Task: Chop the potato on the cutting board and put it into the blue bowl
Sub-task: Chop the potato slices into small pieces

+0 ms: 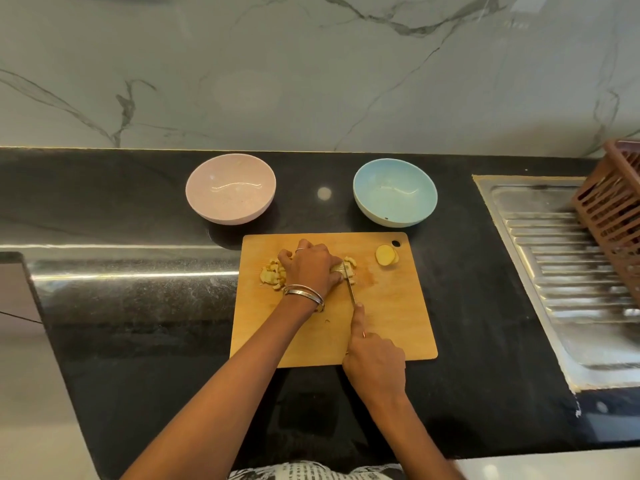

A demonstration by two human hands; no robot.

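Observation:
On the wooden cutting board (388, 317), my left hand (311, 268) curls over a potato piece and holds it down. My right hand (374, 358) grips a knife (350, 287), index finger along the spine, with the blade set down into the potato just right of my left fingers. Chopped potato pieces (272, 275) lie to the left of my left hand, and a few more (350, 263) by the blade. A larger uncut potato chunk (387, 255) sits near the board's far right corner. The blue bowl (394, 191) stands empty behind the board's right side.
A pink bowl (230, 188) stands empty on the black counter (138, 306) behind the board's left side. A steel sink drainboard (568, 271) lies to the right, with a brown plastic basket (613, 216) on it. A marble wall rises behind the counter.

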